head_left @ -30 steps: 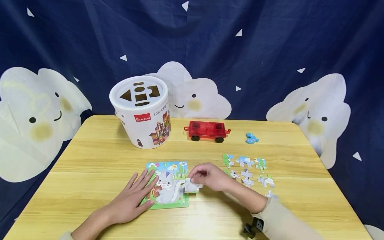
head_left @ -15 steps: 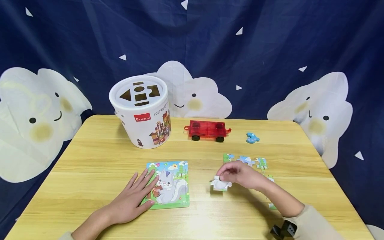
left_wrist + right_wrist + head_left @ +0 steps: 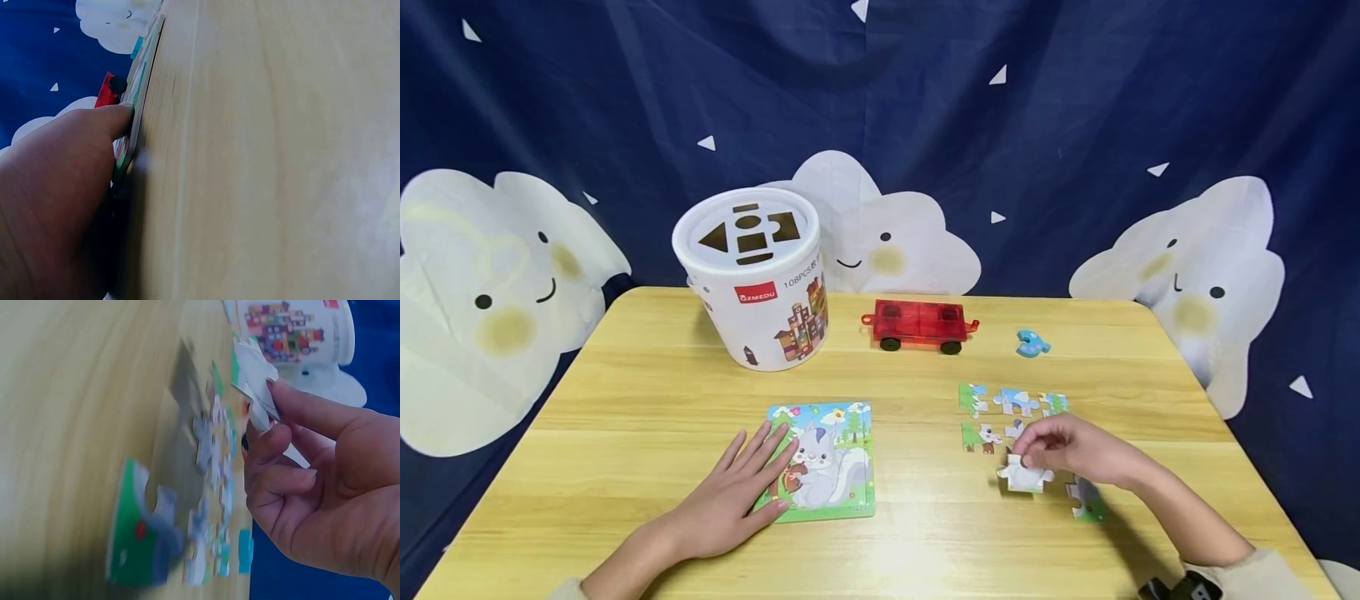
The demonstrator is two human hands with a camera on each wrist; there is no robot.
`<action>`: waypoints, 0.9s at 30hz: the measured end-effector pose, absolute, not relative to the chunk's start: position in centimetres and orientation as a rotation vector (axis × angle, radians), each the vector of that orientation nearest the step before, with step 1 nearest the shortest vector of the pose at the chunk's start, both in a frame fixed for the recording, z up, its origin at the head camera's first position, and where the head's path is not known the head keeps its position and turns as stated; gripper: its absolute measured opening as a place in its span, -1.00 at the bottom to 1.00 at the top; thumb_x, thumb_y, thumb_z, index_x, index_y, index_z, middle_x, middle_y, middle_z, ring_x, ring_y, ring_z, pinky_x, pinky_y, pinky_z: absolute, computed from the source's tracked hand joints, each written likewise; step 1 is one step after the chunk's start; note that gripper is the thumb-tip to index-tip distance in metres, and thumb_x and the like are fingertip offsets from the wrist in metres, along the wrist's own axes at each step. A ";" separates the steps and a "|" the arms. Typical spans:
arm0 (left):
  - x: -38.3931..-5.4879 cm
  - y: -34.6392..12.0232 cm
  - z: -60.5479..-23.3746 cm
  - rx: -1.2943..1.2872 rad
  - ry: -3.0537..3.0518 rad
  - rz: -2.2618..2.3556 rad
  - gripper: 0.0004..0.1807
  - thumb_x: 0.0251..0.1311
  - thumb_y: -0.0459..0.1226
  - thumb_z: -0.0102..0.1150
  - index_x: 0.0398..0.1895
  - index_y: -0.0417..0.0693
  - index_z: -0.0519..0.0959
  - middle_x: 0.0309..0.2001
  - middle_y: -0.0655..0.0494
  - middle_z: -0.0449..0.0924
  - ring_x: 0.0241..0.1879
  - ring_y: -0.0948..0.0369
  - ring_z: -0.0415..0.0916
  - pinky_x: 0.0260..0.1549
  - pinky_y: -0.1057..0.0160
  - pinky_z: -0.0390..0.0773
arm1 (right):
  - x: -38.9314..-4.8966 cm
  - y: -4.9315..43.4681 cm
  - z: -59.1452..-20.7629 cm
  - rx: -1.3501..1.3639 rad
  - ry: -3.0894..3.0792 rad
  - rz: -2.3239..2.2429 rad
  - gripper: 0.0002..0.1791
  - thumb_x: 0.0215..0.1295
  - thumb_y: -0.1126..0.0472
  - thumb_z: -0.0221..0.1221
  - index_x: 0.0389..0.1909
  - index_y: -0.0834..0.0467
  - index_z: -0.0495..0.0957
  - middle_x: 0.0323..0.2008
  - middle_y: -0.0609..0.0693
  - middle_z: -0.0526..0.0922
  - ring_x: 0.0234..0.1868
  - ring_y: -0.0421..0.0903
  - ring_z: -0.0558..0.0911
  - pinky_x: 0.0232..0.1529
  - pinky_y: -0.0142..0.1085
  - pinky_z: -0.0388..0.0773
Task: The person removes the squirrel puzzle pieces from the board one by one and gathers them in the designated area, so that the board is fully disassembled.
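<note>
My left hand (image 3: 730, 496) rests spread on the left part of a squirrel picture board (image 3: 838, 483), which lies flat on the table. In the left wrist view, the thumb (image 3: 115, 119) lies at the board's edge. With thumb and fingertips, my right hand (image 3: 1086, 450) pinches a grey-and-white jigsaw piece (image 3: 1024, 478) with a strip of green at its lower edge. The right wrist view shows the piece (image 3: 255, 372) raised over the table, its shadow below. Loose jigsaw pieces (image 3: 1017, 402) lie in rows behind it; the hand hides some. One green-and-grey piece (image 3: 1087, 502) lies under the forearm.
At the back left of the table (image 3: 910, 542) stands a white lidded bucket (image 3: 767, 321) with shaped holes in its lid. A red toy wagon (image 3: 919, 323) and a small blue fish-shaped piece (image 3: 1033, 343) are along the back. A dark cloth hangs behind.
My right hand has carried the grey-and-white jigsaw piece from the board's right edge rightward to the loose pieces. The left hand has stayed on the board.
</note>
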State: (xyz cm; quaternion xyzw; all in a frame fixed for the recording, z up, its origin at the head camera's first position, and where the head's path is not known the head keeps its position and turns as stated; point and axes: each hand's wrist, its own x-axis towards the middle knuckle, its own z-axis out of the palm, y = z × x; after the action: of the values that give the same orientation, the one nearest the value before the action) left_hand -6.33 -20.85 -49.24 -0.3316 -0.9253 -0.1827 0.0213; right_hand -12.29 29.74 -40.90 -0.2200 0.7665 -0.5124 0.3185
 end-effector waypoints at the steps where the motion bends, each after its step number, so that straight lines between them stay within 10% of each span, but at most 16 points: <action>1: -6.3 -20.9 -49.3 -1.024 -2.878 -0.566 -0.25 0.52 0.07 -0.02 0.64 -0.01 0.09 0.62 -0.08 -0.03 0.60 -0.10 -0.18 0.51 0.20 -0.54 | -12.2 30.1 -41.0 -0.585 1.996 -1.353 -0.82 0.48 0.36 0.14 -0.07 0.40 0.61 -0.26 0.00 0.63 -0.33 -0.22 0.50 -0.29 -0.36 0.53; 27: -5.9 -20.3 -47.6 -0.982 -2.948 -0.571 -0.25 0.52 0.06 0.00 0.61 -0.08 0.13 0.61 -0.10 0.00 0.58 -0.15 -0.13 0.51 0.24 -0.54 | -11.0 31.1 -42.3 -0.610 2.254 -1.183 -0.88 0.37 0.36 0.25 -0.14 0.26 0.71 -0.26 0.04 0.70 -0.41 -0.24 0.44 -0.41 -0.39 0.45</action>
State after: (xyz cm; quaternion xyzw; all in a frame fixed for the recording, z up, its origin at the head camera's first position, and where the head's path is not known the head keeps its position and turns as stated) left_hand -5.87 -20.29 -47.64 -0.3107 -0.9331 -0.1807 -0.0087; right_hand -10.97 31.07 -42.28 -0.2251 0.8318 -0.4364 0.2588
